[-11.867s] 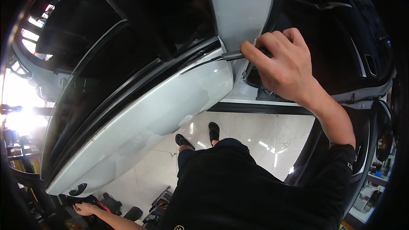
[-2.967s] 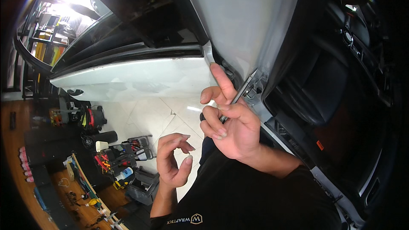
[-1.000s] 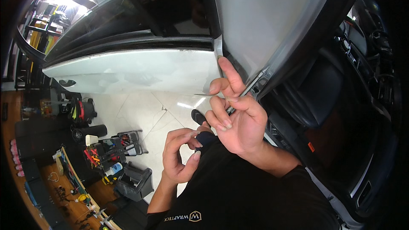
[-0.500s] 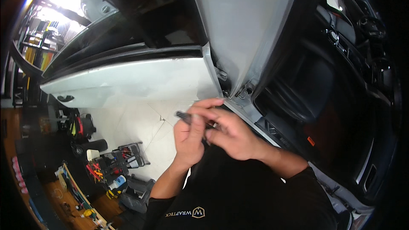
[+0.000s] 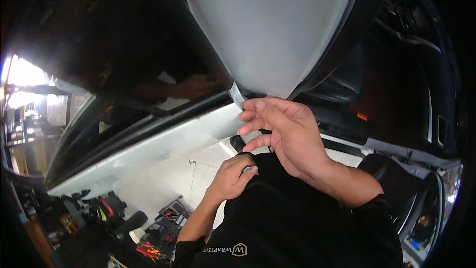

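In front of me stands an open light-coloured car door [image 5: 173,144], its upper corner edge [image 5: 236,94] close to my right hand. My right hand [image 5: 297,136] is raised at that edge, thumb against index finger and the other fingers loosely curled. Its fingertips meet or nearly meet the edge; whatever lies between them is too small to make out. Lower and to the left, my left hand [image 5: 230,178] is closed around a slim dark tool. Only the tool's metallic end [image 5: 246,169] shows by the thumb; the palm hides the rest.
The light car pillar [image 5: 277,25] rises beyond my hands. At right is the dark car interior with a seat [image 5: 339,77] and an orange tag [image 5: 362,116]. A tool tray [image 5: 171,221] with several tools and a white cup-like container [image 5: 137,234] stand at lower left.
My hands have come apart. The right has risen to the door's corner edge, while the left keeps the dark tool lower down. The view has shifted closer to the door and pillar.
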The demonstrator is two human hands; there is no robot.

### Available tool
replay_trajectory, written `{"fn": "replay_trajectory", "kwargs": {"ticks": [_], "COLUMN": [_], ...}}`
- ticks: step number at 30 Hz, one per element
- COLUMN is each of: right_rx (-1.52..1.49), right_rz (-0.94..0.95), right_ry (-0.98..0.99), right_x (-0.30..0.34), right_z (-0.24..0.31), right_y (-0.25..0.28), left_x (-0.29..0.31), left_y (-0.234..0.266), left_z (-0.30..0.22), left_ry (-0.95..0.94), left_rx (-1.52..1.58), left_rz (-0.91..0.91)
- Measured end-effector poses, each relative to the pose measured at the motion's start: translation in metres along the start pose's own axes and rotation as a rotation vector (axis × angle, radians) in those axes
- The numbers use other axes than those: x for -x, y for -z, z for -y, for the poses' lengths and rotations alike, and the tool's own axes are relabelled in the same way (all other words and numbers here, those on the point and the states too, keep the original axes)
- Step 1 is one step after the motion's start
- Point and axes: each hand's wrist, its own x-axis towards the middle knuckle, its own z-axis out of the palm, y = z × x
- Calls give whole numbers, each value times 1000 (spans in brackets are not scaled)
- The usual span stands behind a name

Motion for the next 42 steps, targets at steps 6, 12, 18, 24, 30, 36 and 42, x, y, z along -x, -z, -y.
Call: {"fn": "replay_trajectory", "kwargs": {"ticks": [6,12,18,24,30,36,42], "right_rx": [-58,-116,-49,207,226,-62,3], "right_rz": [-87,-119,-156,-210,-211,-177,-185], "right_ry": [-68,-120,-61,141,185,-56,-15], "right_x": [4,4,6,11,9,7,5], "right_z": [5,8,6,-7,-14,1,0], "right_y": [-9,-15,-20,-26,-23,-21,-24], "left_x": [-13,-26,-34,-39,-40,-42,-48], "left_y": [12,28,25,31,35,32,27], "left_z": [16,27,21,23,23,18,29], "left_ry": [73,66,-27,-96,-34,47,-117], "left_rx": [-24,-62,-9,-9,-28,69,55], "left_rz": [253,459,373,362,396,439,396]}}
